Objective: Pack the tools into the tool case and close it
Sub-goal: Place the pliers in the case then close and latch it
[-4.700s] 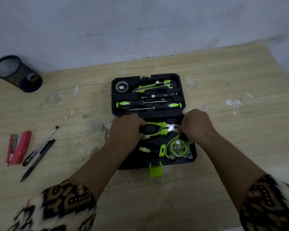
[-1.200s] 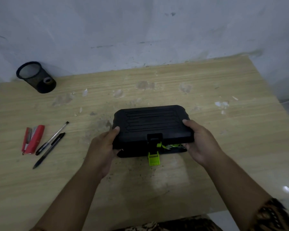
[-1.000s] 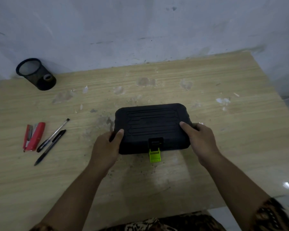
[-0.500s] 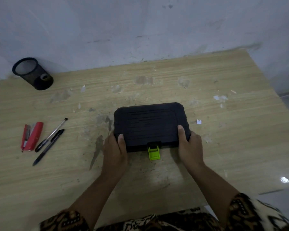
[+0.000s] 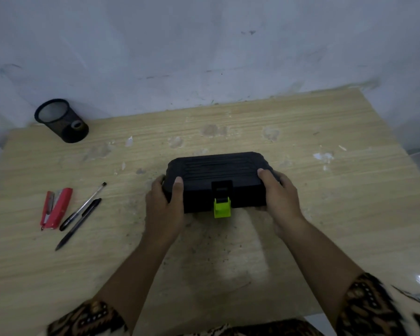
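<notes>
A: Where is the tool case (image 5: 218,170)?

B: Near the middle of the wooden table (image 5: 325,214), lid down on the base; its long side faces the person; the green latch (image 5: 222,208) hangs at the middle of the near face, flap pointing down.

A: And the hands?

B: The left hand (image 5: 164,207) grasps the case's left end, thumb on the lid, fingers wrapped round the side; the right hand (image 5: 280,197) grasps the right end the same way. I cannot tell whether the case rests flat or is tipped up a little.

A: Anything else there?

B: Far left, by the wall, a black mesh pen cup (image 5: 61,121); nearer on the left, a red stapler (image 5: 55,208); just right of it, two pens (image 5: 83,207) lying side by side, well apart from the case.
</notes>
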